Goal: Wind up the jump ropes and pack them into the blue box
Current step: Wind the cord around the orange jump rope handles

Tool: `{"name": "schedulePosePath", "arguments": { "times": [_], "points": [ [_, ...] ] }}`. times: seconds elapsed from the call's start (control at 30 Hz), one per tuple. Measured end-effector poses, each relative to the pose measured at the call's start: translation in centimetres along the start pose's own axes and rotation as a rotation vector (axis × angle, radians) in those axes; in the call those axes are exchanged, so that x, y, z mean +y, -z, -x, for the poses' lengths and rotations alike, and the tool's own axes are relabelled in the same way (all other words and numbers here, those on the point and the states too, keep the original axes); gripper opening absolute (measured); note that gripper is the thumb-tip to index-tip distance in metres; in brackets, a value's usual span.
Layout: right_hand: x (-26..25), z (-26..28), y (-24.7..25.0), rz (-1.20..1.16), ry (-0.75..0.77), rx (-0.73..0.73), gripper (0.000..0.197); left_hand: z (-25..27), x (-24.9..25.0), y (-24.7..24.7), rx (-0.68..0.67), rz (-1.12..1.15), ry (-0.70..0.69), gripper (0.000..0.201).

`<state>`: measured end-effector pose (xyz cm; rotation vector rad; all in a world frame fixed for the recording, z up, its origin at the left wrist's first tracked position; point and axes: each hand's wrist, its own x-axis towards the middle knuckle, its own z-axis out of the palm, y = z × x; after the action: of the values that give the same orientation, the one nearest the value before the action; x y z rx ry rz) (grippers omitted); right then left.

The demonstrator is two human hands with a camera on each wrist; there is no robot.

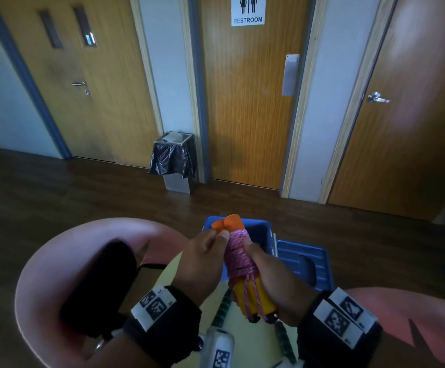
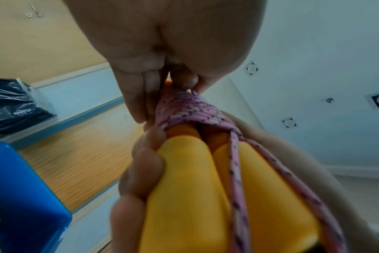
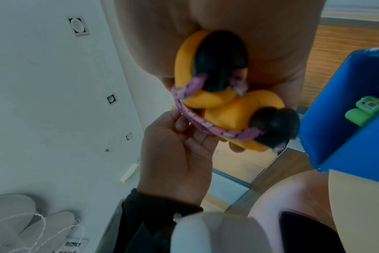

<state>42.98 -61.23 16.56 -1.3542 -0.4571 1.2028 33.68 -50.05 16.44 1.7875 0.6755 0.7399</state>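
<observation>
I hold a jump rope above the table: two yellow handles point(image 1: 253, 296) with orange tops point(image 1: 229, 221), side by side, bound by turns of pink speckled rope point(image 1: 238, 254). My right hand point(image 1: 253, 251) grips the handles from the right, its fingers point(image 2: 147, 162) curled round them. At the top of the winding my left hand point(image 1: 220, 236) pinches the pink rope point(image 2: 190, 109). The handles' black end caps point(image 3: 223, 59) show in the right wrist view, rope point(image 3: 195, 123) looping out of them. The blue box point(image 1: 266, 229) stands open just behind, its lid point(image 1: 303, 261) folded to the right.
A green handle point(image 3: 366, 109) lies inside the blue box point(image 3: 346, 128). Green beaded rope point(image 1: 224, 309) lies on the pale yellow table point(image 1: 242, 343) under my hands. Pink chairs point(image 1: 57, 261) flank the table; a black object point(image 1: 99, 282) sits on the left one. A lined bin point(image 1: 173, 160) stands by the doors.
</observation>
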Motion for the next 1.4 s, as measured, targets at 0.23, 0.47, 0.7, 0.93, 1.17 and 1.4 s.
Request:
{"name": "schedulePosePath", "arguments": {
  "times": [0.23, 0.47, 0.7, 0.93, 1.17, 1.4],
  "points": [
    [-0.7, -3.2, -7.0, -0.056, -0.023, 0.061, 0.068, -2.2, -0.8, 6.5, 0.103, 0.138, 0.060, 0.023],
    [-1.3, -5.8, -13.2, 0.127, 0.089, 0.179, 0.061, -4.4, -2.4, 12.9, 0.115, -0.046, -0.145, 0.014],
    [-1.3, -6.8, -16.5, 0.364, 0.287, 0.283, 0.031, -4.8, -3.3, 16.3, 0.173, -0.218, -0.283, 0.027],
    [-0.9, -7.2, -19.2, 1.100, 0.486, 0.574, 0.079, -4.2, -3.1, 17.5, -0.015, 0.202, -0.074, 0.028],
    [-0.7, -7.3, -20.3, 1.306, 0.437, 0.636, 0.067, -4.4, -4.8, 18.1, -0.056, 0.214, 0.001, 0.019],
    [-1.8, -7.4, -20.0, 1.232, 0.303, 0.492, 0.042, -4.6, -5.5, 17.8, -0.052, 0.284, 0.045, 0.012]
  ]
}}
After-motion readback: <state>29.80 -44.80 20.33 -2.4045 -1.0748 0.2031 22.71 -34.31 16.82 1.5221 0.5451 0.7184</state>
